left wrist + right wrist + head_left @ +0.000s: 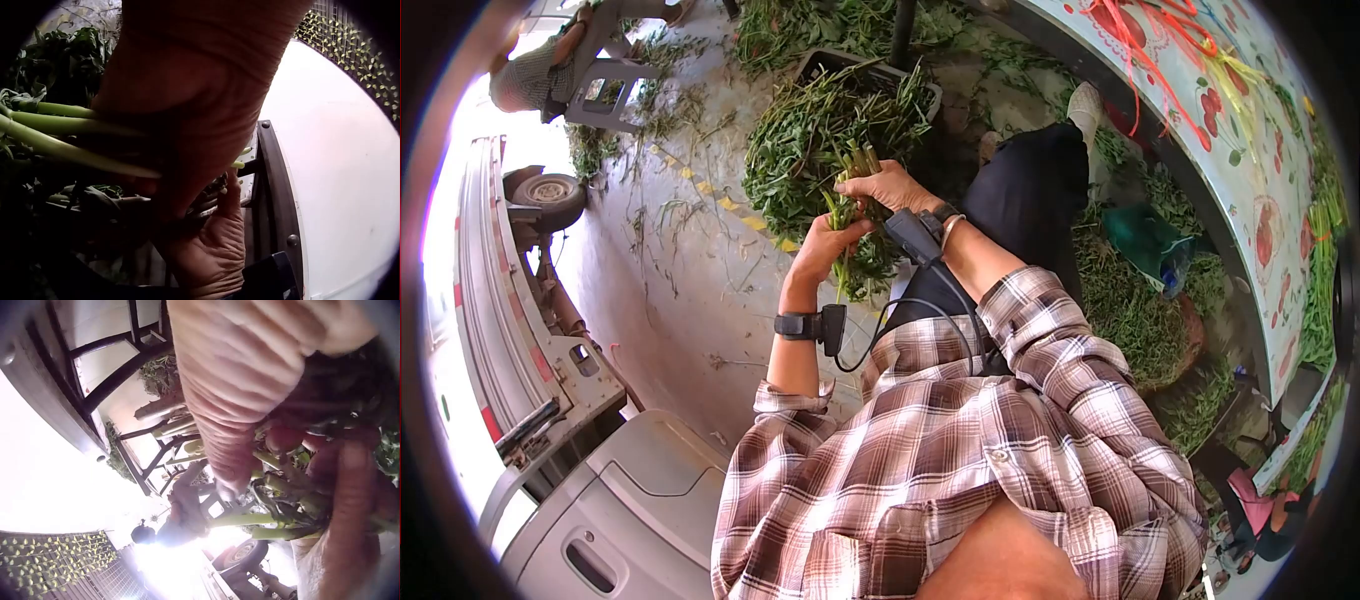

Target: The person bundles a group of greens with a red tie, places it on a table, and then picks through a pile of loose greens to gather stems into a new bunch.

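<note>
Both hands are together over a heap of leafy green stalks (805, 150). My right hand (892, 190) grips a bunch of stalks (858, 160) whose cut ends point away from me. Just below and to its left, my left hand (825, 248) holds leafy green stems (842, 268) between thumb and fingers. In the left wrist view, pale green stems (69, 128) run into the left hand (187, 106), with the right hand (215, 250) close under it. In the right wrist view, the right thumb lies over the bunch, and the left hand (347, 512) holds stems (287, 531) beside it.
A dark crate (935, 100) stands behind the heap. To the right is a table with a fruit-patterned cloth (1250, 190); below it lie a green bag (1145, 240) and more greens. A vehicle (630, 500) stands at left. Another person (535, 75) is by a stool (605, 95).
</note>
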Tool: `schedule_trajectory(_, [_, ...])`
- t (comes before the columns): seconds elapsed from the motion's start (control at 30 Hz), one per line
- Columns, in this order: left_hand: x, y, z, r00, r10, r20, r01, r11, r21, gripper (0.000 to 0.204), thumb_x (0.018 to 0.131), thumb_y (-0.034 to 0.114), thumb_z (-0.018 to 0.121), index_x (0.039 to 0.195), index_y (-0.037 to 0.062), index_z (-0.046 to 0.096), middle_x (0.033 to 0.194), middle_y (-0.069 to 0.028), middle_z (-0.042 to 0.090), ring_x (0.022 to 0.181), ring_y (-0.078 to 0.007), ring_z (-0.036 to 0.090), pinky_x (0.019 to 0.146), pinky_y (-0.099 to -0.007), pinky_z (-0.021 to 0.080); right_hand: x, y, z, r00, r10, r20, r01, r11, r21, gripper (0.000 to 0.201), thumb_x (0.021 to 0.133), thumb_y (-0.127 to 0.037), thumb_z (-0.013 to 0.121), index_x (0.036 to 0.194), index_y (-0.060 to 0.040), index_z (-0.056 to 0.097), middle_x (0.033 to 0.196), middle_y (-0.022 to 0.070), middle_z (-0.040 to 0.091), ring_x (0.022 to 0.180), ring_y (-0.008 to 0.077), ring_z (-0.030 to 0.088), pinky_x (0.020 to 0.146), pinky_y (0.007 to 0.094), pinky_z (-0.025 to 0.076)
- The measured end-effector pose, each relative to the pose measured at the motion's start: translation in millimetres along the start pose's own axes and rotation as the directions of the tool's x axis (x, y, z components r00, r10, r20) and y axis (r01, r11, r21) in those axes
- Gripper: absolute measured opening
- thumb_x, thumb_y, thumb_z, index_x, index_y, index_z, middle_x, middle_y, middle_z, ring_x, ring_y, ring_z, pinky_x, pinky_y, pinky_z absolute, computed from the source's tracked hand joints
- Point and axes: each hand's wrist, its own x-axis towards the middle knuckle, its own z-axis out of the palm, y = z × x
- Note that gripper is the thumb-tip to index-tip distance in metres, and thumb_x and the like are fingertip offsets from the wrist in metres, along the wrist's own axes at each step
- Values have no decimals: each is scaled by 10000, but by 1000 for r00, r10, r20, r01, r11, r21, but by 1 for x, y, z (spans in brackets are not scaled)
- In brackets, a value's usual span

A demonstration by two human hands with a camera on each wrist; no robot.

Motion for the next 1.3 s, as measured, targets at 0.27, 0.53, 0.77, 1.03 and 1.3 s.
schedule_trajectory(0.27, [-4,1,-9,998,59,29,-47,949,-312,224,866,218,567,1001,42,597,776,5,556,609,-83,496,551,-230,408,4,5,-3,996,-10,-84,19,995,102,119,728,-112,704,765,-28,629,665,21,591,569,116,550,495,264,441])
schedule_trajectory(0.53, [3,-7,-13,997,74,-24,-77,940,-334,151,868,177,569,921,38,597,745,-12,585,611,-90,522,547,-226,423,5,5,-4,999,-11,-47,12,1000,20,112,721,-89,704,747,-23,617,648,17,586,552,113,528,525,263,420])
schedule_trajectory(0.77, [4,-2,-6,992,111,-65,-120,979,-163,163,883,189,541,925,44,603,731,0,568,616,-88,522,556,-226,422,9,9,-5,999,-23,-38,19,995,-93,116,731,-104,704,767,-36,618,641,12,582,540,107,513,510,264,407])
schedule_trajectory(1.03, [15,10,-5,932,205,-298,-286,923,-258,179,893,193,540,817,38,587,693,-6,561,595,-94,501,539,-224,378,7,15,-3,995,-101,9,101,995,22,285,800,-323,677,815,-43,624,691,9,579,583,97,516,528,246,408])
schedule_trajectory(1.3, [26,2,20,861,345,-374,-379,925,-19,177,888,136,546,766,10,572,626,5,550,557,-70,489,496,-220,371,14,24,-4,997,-32,74,37,998,-60,439,749,-487,679,759,-56,597,656,11,556,562,104,518,523,247,414])
